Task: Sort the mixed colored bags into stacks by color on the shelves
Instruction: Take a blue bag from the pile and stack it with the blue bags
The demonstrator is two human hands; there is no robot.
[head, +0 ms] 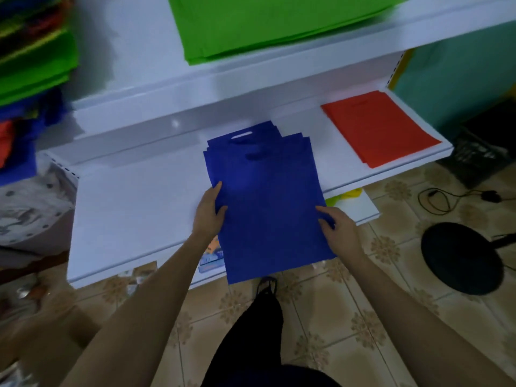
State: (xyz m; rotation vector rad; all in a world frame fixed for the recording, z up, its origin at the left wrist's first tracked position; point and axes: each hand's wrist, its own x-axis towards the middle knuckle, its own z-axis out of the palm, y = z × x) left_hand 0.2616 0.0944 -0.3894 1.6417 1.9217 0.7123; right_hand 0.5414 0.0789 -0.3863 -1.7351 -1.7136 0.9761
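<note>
The left hand (208, 210) and right hand (339, 233) each grip a side edge of a blue bag (268, 213), which lies on the blue stack (251, 135) on the white shelf (125, 213) and overhangs its front, with orange bags (377, 127) farther right.

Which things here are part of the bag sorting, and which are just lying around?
Job: blue bags, gripped by left hand and right hand; red bags; green bags; mixed pile; white shelf.
Lying about: black stool; charger cable; black crate.
</note>
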